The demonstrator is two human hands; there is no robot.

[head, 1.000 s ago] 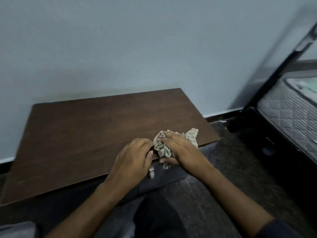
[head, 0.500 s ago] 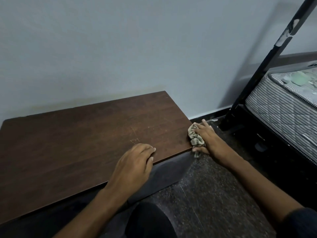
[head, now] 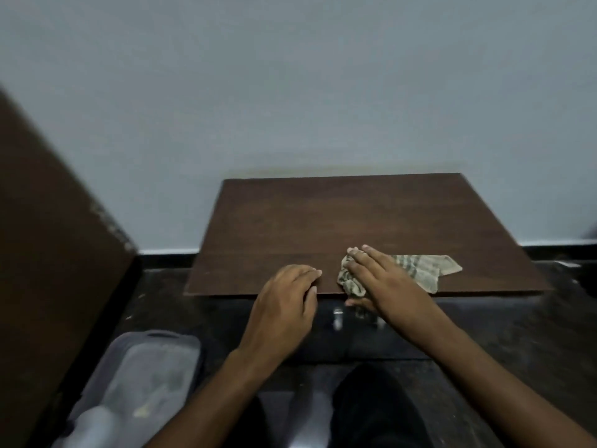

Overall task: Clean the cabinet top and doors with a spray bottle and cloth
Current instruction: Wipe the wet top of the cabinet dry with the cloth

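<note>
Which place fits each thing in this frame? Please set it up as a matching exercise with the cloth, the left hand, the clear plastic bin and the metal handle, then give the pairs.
Things:
1. cloth
2. left hand
3. clear plastic bin
4. metal handle

Places:
A. on the floor at lower left
B. on the cabinet front, below the top's near edge
C. resting bare on the near edge of the cabinet top
D. under the right hand, trailing to the right

Pairs: 1-D, 2-C, 3-A, 4-B
</note>
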